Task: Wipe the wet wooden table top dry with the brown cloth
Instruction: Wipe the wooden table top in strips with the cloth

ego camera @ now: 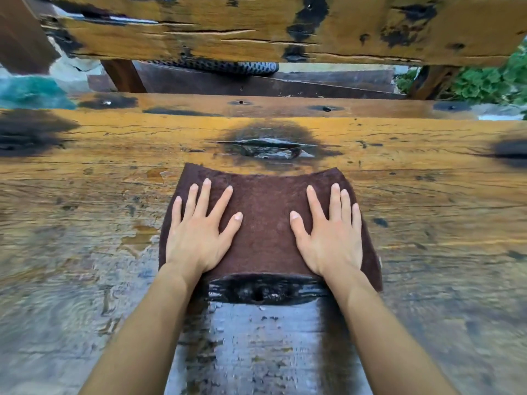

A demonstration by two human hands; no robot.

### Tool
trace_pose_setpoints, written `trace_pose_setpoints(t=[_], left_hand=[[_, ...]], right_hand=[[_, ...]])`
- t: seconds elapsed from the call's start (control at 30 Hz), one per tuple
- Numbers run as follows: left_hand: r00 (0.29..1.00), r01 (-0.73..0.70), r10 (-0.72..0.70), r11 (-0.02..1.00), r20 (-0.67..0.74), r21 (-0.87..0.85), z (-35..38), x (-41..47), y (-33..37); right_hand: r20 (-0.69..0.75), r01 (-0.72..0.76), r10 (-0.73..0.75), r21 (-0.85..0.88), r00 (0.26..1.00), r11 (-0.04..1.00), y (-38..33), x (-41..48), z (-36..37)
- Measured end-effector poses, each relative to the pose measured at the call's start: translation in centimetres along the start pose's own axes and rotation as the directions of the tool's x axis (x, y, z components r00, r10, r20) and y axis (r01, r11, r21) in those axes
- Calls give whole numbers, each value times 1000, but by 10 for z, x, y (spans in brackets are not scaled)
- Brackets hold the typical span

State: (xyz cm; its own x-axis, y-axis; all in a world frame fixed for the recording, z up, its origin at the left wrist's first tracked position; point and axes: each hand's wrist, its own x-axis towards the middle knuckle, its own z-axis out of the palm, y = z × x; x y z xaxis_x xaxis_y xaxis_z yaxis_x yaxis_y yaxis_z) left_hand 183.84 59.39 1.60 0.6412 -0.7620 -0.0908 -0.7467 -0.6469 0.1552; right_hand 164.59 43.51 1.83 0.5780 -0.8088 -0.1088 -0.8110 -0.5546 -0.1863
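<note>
A dark brown cloth (266,220) lies spread flat on the wooden table top (427,201), near the middle. My left hand (199,232) presses flat on the cloth's left half, fingers spread. My right hand (330,235) presses flat on its right half, fingers apart. Neither hand grips the cloth; both palms rest on it. The wood shines wet in front of the cloth and to its left, with a glossy film and small puddles (139,238). A dark knot (259,290) sits just below the cloth's near edge.
Another dark knot with a crack (268,148) lies just beyond the cloth. Past the table's far edge stands a wooden bench back plank (228,29) and a lower bench board (256,105). Green plants (490,78) show at the right, a teal object (31,92) at the left.
</note>
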Motion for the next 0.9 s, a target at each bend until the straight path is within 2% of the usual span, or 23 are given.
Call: trace_pose_setpoints(t=[0.17,0.67,0.9], left_hand=[[1000,4,-4,1000,5,16,6,-69,-2],[998,48,-48,999,34,-9,23,-270,-10],[998,54,-54,998,29,-13,25,-350,-14]], right_hand=[[-19,27,-27,-4,999,1000,5,-63,10],[45,36,-38,35,998,999,5,-271,22],[-30,46,-45,26,999,999,5,-351,36]])
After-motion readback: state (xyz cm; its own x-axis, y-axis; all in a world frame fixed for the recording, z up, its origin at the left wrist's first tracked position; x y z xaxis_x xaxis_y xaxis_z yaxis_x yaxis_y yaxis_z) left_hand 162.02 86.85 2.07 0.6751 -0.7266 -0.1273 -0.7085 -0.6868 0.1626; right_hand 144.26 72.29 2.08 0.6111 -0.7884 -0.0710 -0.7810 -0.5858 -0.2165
